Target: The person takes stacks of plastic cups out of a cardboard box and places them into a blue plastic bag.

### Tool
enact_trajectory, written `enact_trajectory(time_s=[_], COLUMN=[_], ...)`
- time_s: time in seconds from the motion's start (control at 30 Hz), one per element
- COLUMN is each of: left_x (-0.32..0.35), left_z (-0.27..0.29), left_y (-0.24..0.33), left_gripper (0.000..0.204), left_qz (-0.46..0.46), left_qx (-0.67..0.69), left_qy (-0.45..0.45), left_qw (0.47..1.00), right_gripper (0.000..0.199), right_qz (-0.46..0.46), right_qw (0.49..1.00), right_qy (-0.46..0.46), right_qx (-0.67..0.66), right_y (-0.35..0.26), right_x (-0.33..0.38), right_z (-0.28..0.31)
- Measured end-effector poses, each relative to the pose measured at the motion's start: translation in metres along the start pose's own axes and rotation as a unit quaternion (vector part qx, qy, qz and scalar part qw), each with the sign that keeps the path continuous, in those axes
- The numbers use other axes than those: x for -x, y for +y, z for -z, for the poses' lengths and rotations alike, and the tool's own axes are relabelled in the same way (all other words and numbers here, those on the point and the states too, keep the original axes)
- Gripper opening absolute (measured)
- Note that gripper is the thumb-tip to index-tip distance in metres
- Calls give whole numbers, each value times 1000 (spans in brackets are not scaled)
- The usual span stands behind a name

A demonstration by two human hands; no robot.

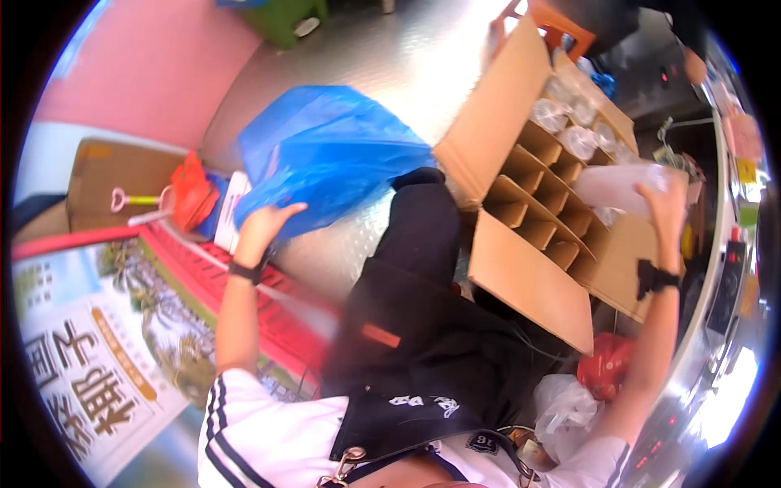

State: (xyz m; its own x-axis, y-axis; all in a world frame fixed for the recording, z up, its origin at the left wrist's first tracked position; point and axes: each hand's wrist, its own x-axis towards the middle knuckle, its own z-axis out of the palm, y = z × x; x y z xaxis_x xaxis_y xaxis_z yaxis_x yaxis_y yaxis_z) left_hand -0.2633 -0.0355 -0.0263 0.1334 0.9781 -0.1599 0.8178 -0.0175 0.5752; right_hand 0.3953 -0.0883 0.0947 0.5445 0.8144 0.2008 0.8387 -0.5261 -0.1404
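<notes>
Nearest, a white bag [561,407] lies beside a red bag [598,366]. The hands are well apart. Left hand [267,226]: at the near edge of the blue bag [333,154], thumb extended; finger closure cannot be determined. Right hand [669,203]: clamped on a translucent cylinder [610,187], apparently stacked cups, over the open, divided carton [529,281]. Clear containers [579,140] occupy the carton's far end. Beyond: orange stool [573,31].

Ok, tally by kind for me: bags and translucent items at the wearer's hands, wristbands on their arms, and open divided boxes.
Blue plastic bag, at left hand: 1
Translucent item, at right hand: 1
Dark wristbands: 2
Open divided box: 1
Total: 5
</notes>
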Motion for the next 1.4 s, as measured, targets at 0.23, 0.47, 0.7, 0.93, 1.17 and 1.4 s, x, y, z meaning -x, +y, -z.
enact_trajectory(time_s=[0.23,0.47,0.7,0.93,1.17,1.4], left_x=[12,2,5,19,37,-42], left_z=[2,17,20,12,-24,-26], left_y=[25,1,-4,-38,-84,-72], left_gripper=[54,87,98,83,77,71], left_qz=[120,202,158,207,149,183], left_qx=[93,84,77,-24,99,285], left_qy=[32,20,-45,-79,62,44], left_qw=[988,976,983,975,982,940], right_gripper=[61,32,23,46,50,47], right_qz=[57,19,202,179,222,206], right_qw=[979,856,898,804,792,795], right_qy=[43,155,70,-187,-150,-112], right_qx=[-191,-492,-384,-536,-548,-560], right_y=[-90,-11,-179,-340,-389,-403], right_x=[105,183,152,112,100,118], right_z=[170,244,111,78,51,6])
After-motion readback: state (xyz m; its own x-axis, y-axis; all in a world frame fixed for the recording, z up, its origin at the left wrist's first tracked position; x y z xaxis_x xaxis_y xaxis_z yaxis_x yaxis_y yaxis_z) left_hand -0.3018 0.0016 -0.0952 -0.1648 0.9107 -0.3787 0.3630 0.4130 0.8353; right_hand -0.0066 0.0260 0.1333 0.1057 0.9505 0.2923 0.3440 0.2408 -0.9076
